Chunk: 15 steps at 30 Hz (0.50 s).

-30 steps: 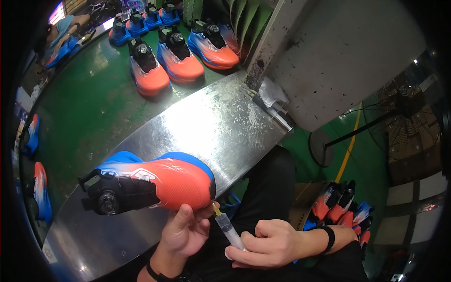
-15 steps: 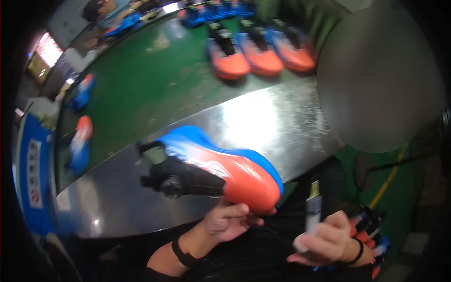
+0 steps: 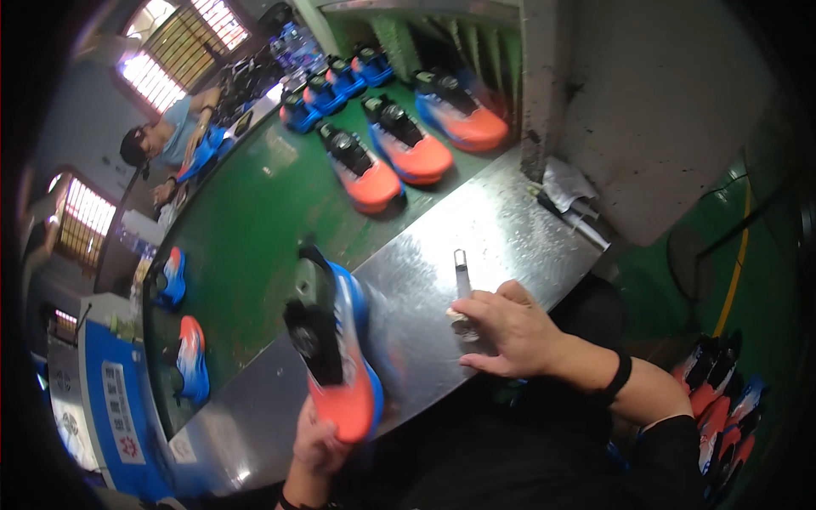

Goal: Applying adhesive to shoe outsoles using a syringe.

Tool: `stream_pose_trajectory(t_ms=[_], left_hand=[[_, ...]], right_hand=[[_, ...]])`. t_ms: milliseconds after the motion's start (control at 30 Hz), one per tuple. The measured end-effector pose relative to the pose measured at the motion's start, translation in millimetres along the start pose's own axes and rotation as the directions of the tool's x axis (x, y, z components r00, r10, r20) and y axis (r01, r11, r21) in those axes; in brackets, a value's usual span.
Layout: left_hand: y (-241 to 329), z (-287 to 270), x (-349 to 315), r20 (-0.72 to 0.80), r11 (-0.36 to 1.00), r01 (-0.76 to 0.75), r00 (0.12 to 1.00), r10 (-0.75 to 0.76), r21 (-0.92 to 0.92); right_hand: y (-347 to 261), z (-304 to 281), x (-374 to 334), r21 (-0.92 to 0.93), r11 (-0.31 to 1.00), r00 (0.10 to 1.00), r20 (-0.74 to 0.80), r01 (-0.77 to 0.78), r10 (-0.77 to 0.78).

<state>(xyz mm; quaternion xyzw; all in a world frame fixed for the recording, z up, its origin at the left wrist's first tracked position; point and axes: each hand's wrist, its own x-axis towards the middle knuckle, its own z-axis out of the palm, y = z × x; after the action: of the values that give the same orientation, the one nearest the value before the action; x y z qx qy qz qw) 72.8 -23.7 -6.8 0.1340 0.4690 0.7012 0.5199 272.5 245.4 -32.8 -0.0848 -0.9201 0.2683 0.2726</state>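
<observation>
Shiny metal bench (image 3: pixel 518 229) beside a green belt (image 3: pixel 255 221). Left hand (image 3: pixel 319 442), at six o'clock, grips an orange-blue shoe's (image 3: pixel 340 357) toe. Right hand (image 3: pixel 510 331), at four o'clock, pinches a syringe (image 3: pixel 461 280) against the bench.

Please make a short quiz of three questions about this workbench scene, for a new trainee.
1. True or false: the left hand holds the orange-and-blue shoe by its toe end.
2. What does the right hand rest on? A) syringe B) green belt C) blue machine
3. Fill in: the syringe lies on the ____ metal table.

Key: 1 true. 2 A. 3 shiny (silver).
</observation>
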Motion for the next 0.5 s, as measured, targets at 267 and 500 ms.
stream_pose_trajectory(t_ms=[267,500], left_hand=[[31,5,144,-0.110,0.984,-0.063,0.993,0.045,-0.169],[47,-58,72,-0.297,0.970,-0.244,0.924,0.240,0.024]], right_hand=[[5,2,-1,0.005,0.996,0.996,0.002,-0.089,0.089],[8,5,0,-0.024,0.998,0.996,0.067,-0.054,0.056]])
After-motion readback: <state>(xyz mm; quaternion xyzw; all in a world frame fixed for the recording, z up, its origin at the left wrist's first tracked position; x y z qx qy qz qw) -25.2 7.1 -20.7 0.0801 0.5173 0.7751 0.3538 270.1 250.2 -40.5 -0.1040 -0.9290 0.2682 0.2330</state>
